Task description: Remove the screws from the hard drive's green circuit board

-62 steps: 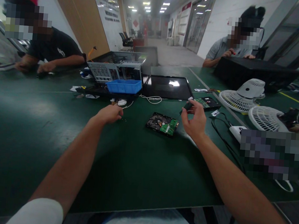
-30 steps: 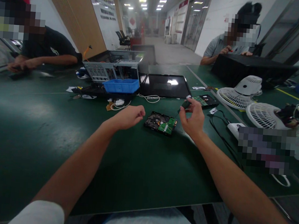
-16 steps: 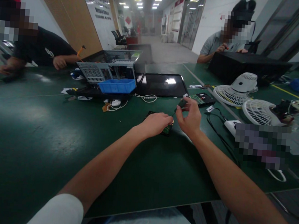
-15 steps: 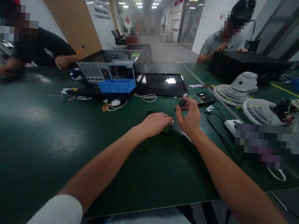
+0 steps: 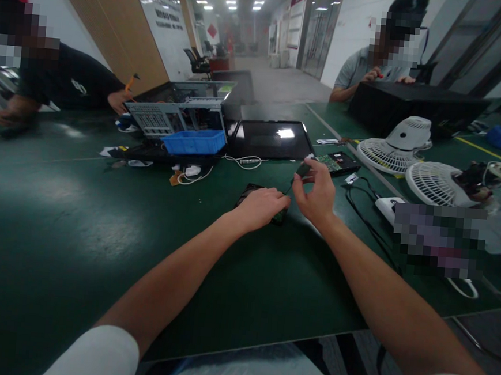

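Observation:
My left hand (image 5: 261,207) lies over a small hard drive (image 5: 280,216) on the table, its fingers closed on the drive and covering much of it. A green circuit board and a black casing show around the hand. To its right, my right hand (image 5: 317,193) pinches the dark handle of a screwdriver (image 5: 303,170), which is tilted. The thin shaft points down to the drive by my left fingertips; where the tip rests is hidden. Just beyond my right hand lies another hard drive (image 5: 338,163) with a green board.
Ahead stand an open computer case (image 5: 152,119), a blue tray (image 5: 195,143) and a flat black panel (image 5: 271,140). On the right are two white fans (image 5: 433,184), black cables (image 5: 368,231) and a white power strip (image 5: 387,208). Two people sit at the table's far side.
My hands stay at the drive, the screwdriver tilting only slightly. The hand of the person on the left has moved right to an orange-handled tool. The view has shifted a little.

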Demonstrator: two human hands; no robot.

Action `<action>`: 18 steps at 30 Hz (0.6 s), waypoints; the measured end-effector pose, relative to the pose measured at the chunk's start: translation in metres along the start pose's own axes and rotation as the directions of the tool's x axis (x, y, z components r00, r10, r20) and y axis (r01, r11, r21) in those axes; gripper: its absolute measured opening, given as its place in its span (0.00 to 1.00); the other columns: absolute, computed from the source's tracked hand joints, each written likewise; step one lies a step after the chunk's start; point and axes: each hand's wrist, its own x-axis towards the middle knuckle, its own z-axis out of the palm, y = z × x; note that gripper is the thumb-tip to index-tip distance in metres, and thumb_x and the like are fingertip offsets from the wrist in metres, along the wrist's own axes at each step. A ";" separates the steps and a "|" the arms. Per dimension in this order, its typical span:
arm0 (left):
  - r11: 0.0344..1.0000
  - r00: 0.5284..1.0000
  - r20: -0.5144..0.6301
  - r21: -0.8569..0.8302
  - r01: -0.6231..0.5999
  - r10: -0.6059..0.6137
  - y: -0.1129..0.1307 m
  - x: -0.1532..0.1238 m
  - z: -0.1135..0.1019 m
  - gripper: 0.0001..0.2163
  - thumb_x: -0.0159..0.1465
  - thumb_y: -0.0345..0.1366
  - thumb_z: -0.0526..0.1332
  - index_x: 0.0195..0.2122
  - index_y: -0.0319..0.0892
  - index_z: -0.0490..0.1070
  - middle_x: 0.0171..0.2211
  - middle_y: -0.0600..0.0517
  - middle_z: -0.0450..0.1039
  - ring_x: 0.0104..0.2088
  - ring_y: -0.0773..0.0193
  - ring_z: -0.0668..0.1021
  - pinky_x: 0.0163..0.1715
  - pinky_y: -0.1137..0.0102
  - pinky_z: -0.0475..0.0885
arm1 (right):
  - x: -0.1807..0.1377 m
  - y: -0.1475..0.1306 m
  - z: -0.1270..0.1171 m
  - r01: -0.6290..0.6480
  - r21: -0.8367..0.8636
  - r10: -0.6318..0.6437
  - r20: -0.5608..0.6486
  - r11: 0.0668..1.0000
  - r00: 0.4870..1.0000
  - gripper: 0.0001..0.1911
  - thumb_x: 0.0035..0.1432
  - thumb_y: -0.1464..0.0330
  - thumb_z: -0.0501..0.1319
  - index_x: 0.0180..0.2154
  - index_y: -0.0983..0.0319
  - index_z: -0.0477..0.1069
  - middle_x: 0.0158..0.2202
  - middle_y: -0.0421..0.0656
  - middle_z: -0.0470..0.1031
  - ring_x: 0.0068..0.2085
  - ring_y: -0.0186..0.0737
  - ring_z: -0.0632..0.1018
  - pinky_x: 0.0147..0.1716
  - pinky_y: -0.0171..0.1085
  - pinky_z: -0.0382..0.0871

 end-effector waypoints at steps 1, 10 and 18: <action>1.000 1.000 0.005 -0.004 0.002 -0.002 0.000 0.000 0.000 0.13 0.69 0.23 0.57 0.51 0.40 0.74 0.45 0.44 0.79 0.48 0.53 0.78 0.48 0.62 0.73 | 0.000 0.000 0.000 0.000 0.003 0.000 0.001 1.000 1.000 0.23 0.65 0.66 0.61 0.60 0.56 0.64 0.51 0.49 0.73 0.43 0.45 0.79 0.36 0.45 0.81; 0.997 0.998 0.017 -0.042 0.066 -0.065 -0.006 -0.002 -0.006 0.12 0.69 0.24 0.58 0.51 0.42 0.74 0.46 0.46 0.79 0.49 0.54 0.78 0.47 0.64 0.73 | 0.001 -0.001 -0.001 -0.010 -0.016 0.010 0.010 1.000 1.000 0.22 0.65 0.67 0.61 0.60 0.56 0.63 0.50 0.49 0.73 0.41 0.44 0.79 0.37 0.44 0.81; 0.994 0.996 0.036 -0.076 0.080 -0.078 -0.007 -0.003 -0.003 0.11 0.70 0.28 0.58 0.51 0.43 0.74 0.47 0.47 0.79 0.50 0.54 0.79 0.45 0.64 0.74 | 0.001 -0.001 -0.001 0.007 -0.023 -0.007 -0.006 1.000 1.000 0.22 0.65 0.67 0.61 0.59 0.56 0.63 0.51 0.48 0.73 0.41 0.44 0.79 0.36 0.43 0.80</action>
